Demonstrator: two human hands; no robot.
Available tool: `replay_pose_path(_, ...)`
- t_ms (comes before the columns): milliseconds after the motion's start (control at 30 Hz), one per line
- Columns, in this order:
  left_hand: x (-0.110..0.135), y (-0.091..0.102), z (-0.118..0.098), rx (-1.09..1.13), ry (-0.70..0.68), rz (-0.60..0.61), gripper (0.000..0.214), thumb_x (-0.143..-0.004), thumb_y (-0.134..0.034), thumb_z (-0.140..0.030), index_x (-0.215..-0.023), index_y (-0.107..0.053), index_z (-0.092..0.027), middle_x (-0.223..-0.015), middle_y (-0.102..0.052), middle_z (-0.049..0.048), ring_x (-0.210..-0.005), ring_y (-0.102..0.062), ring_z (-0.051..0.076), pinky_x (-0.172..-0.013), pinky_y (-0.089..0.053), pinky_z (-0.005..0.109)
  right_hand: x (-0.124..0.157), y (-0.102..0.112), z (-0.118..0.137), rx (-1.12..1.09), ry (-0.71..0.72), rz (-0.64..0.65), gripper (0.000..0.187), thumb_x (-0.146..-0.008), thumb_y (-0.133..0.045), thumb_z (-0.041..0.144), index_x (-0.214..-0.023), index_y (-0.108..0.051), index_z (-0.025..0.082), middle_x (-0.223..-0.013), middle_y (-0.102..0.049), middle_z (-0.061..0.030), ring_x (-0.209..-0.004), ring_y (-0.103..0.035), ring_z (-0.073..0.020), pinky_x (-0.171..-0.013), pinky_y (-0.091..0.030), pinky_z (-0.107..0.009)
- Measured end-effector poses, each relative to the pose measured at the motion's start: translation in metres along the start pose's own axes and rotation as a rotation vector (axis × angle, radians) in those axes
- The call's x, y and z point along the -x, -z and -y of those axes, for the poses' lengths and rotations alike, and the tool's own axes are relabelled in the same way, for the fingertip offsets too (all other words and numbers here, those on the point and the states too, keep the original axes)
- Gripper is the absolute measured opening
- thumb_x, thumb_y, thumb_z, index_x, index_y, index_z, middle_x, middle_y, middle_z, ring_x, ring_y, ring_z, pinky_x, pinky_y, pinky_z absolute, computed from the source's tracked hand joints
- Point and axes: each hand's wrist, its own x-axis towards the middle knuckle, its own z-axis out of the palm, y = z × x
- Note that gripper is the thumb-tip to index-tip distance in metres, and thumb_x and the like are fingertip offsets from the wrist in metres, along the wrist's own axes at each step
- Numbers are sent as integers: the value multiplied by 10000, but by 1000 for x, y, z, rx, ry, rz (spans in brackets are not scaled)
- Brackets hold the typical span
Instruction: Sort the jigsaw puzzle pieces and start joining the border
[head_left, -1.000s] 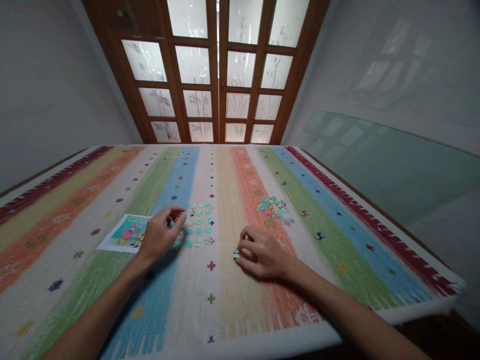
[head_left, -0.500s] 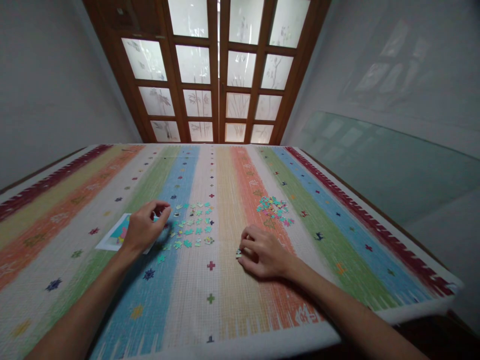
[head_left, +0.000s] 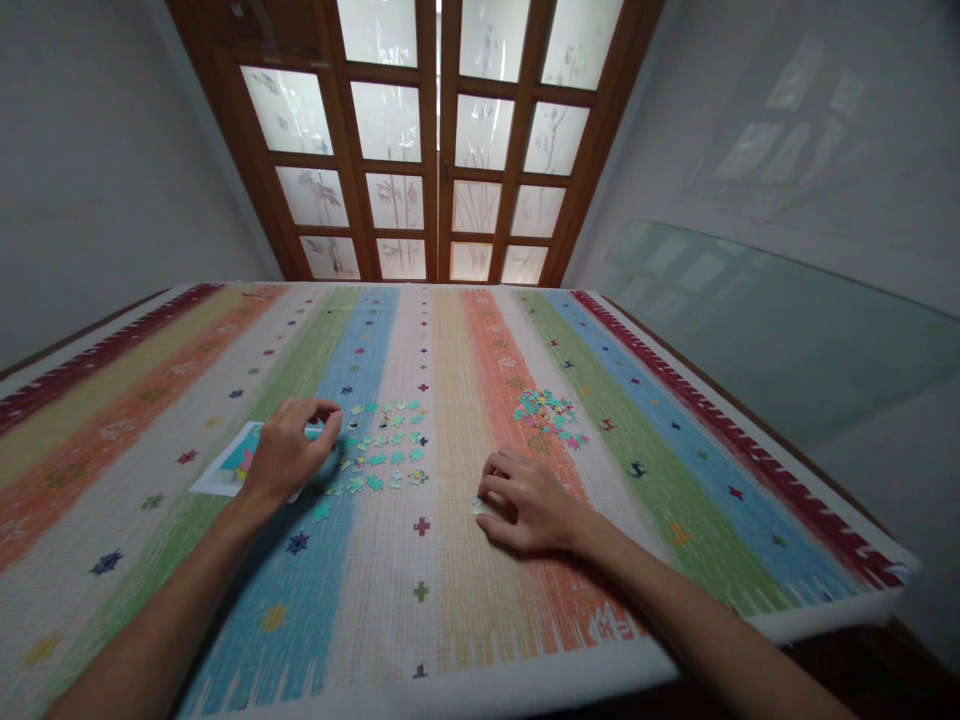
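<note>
I have two bare hands at work over a striped cloth [head_left: 465, 580], well apart from each other, and I judge the step in hand to be handling one jigsaw piece while the others lie spread out. The right hand [head_left: 529, 505] is low over the yellow and orange stripes, its thumb and bent fingers closed around a small puzzle piece [head_left: 477, 505] that peeks out at the fingertips; I cannot make out its print from here. The left hand [head_left: 289, 450] hangs over a picture card [head_left: 234, 466], covering much of it, with the fingers loosely curled, thumb and forefinger a little apart, and nothing that I can see between them. Just beyond its fingertips lie rough rows of pieces [head_left: 377, 459], set out separately rather than joined, and one teal piece [head_left: 322, 510] sits nearer to me, by the wrist. The loose pile [head_left: 546, 412] is on the far side of the right hand, overlapping and mixed. As I read it, the next move calls for a light pinch on the piece's edges, a look at its shape and colours, and enough height to clear the rows without nudging them.
</note>
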Motion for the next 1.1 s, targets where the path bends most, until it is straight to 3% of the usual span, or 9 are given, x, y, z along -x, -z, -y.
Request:
replay_pose_path(233, -3, 3, 9, -66, -15, -6, 284, -889, -466, -441, -849, -648, -226, -834, -693, 84, -875, -648, 287, -870, -511, 443, -1, 1, 1, 3, 15, 8, 172, -911, -576, 321, -841, -649, 182, -869, -620, -83, -810, -541, -220, -696, -439, -353)
replay_pose_path(400, -6, 4, 17, -81, -7, 65, 283, -883, -461, -421, -844, -653, -216, -853, -694, 83, -910, -645, 295, -907, -510, 455, -2, 1, 1, -4, 14, 3, 151, -912, -571, 298, -851, -652, 185, -880, -619, -81, -809, -544, -215, -701, -446, -348)
replay_pose_path(733, 0, -14, 25, -117, -54, 237, 361, -870, -480, -428, -967, -749, -207, -1000, -717, 119, -1035, -619, 328, -988, -488, 463, -2, 3, 2, -1, 2, 40, 174, -924, -559, 290, -841, -656, 171, -900, -630, -95, -816, -564, -216, -707, -448, -351)
replay_pose_path(1100, -5, -30, 31, -179, -100, 283, 394, -915, -469, -384, -1091, -766, -192, -1010, -674, 122, -1000, -605, 313, -967, -487, 456, -1, 2, 3, -22, -31, 58, 162, -903, -556, 293, -874, -646, 162, -942, -616, -112, -801, -557, -210, -701, -440, -342)
